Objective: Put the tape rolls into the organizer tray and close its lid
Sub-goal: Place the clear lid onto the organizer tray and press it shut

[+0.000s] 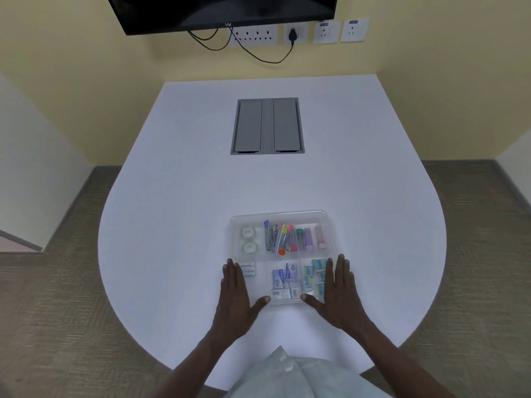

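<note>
Pale cloth from the person's shirt is filling the bottom edge of the view, and both bare forearms are reaching forward from it over the white table. Left hand is lying flat with its fingers straight and close together along the left side of the clear organizer tray, while its thumb is pointing inward to touch the tray's near edge. Right hand is mirroring it on the right side, palm down, fingers extended, thumb stretching in toward the same near edge; neither hand is pinching or gripping anything. A clear lid seems to be sitting over the tray, though it is hard to tell whether it is fully pressed down. Two tape rolls are sitting one behind the other in the far-left compartment. Beside them, in the far-middle section, coloured pens are lying bunched together, and short coloured tubes are standing in a row to the right. Small blue and white packets are filling the near compartments. Farther back, a grey cable hatch is sitting flush in the tabletop, and a dark screen is hanging on the yellow wall above a row of sockets.
</note>
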The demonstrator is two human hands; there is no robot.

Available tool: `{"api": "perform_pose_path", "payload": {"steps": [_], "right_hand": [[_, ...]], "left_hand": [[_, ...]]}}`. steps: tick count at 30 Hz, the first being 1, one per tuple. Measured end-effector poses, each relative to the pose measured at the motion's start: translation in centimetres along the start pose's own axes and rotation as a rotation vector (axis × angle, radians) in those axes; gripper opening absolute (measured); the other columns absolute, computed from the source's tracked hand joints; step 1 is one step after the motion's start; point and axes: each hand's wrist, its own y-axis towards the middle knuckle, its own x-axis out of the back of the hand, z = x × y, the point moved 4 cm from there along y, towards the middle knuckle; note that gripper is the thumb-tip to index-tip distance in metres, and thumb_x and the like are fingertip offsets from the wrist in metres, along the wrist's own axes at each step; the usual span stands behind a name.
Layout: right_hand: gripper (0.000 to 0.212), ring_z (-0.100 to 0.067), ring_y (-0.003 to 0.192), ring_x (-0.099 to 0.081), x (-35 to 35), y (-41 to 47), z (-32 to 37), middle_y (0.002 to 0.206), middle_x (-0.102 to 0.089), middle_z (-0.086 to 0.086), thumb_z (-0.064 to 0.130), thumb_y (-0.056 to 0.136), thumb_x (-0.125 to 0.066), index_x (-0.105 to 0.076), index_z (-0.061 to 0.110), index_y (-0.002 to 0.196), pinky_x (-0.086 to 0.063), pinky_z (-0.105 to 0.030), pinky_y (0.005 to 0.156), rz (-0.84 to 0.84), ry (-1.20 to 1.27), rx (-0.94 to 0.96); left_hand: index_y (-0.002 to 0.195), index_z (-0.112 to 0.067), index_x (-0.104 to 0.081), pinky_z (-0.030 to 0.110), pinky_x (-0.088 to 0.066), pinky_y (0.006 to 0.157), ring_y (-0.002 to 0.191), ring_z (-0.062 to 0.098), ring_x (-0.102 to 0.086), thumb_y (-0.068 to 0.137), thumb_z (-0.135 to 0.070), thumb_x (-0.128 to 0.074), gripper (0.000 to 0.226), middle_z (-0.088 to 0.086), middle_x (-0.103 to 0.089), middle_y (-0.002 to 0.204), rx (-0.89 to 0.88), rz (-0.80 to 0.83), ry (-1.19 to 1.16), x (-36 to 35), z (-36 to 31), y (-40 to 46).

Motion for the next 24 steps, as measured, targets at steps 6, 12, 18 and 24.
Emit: {"api": "perform_pose_path", "payload": {"steps": [6, 12, 18, 24], "right_hand": [[0.114, -0.046, 0.145, 0.007, -0.9, -0.2, 0.3, 0.156, 0.014, -0.030, 0.090, 0.075, -0.012, -0.003, 0.007, 0.152, -0.016, -0.058, 0.115, 0.068, 0.011, -0.015], [0.106, -0.050, 0.144, -0.001, -0.8, -0.4, 0.4, 0.156, 0.005, -0.034, 0.085, 0.081, -0.020, -0.010, 0.007, 0.152, -0.024, -0.060, 0.111, 0.068, -0.039, -0.001], [0.107, -0.049, 0.143, -0.015, -0.8, -0.3, 0.4, 0.156, -0.009, -0.032, 0.087, 0.079, -0.017, -0.021, 0.007, 0.151, -0.032, -0.068, 0.104, 0.139, -0.037, -0.056], [0.127, -0.039, 0.147, -0.010, 1.2, 1.4, 1.1, 0.158, -0.009, -0.026, 0.095, 0.065, -0.006, -0.015, 0.002, 0.151, -0.015, -0.063, 0.113, 0.113, -0.034, -0.083]], "left_hand": [[0.152, 0.002, 0.019, 0.050, 0.004, 0.124, 0.148, 0.032, 0.031, 0.060, -0.098, 0.009, 0.136, 0.018, 0.038, 0.153, 0.139, 0.154, 0.175, -2.3, -0.3, -0.1], [0.148, 0.000, 0.024, 0.050, 0.010, 0.120, 0.147, 0.032, 0.033, 0.063, -0.097, 0.008, 0.130, 0.017, 0.037, 0.155, 0.161, 0.176, 0.191, -2.4, -0.5, -0.2], [0.151, 0.001, 0.022, 0.054, 0.006, 0.123, 0.143, 0.030, 0.039, 0.051, -0.102, 0.007, 0.144, 0.014, 0.044, 0.149, 0.197, 0.234, 0.124, -2.0, -0.6, 0.0], [0.152, 0.002, 0.020, 0.048, 0.006, 0.124, 0.150, 0.031, 0.028, 0.047, -0.105, -0.004, 0.152, 0.020, 0.032, 0.159, 0.242, 0.176, -0.003, -0.4, -2.3, 0.8]]}}
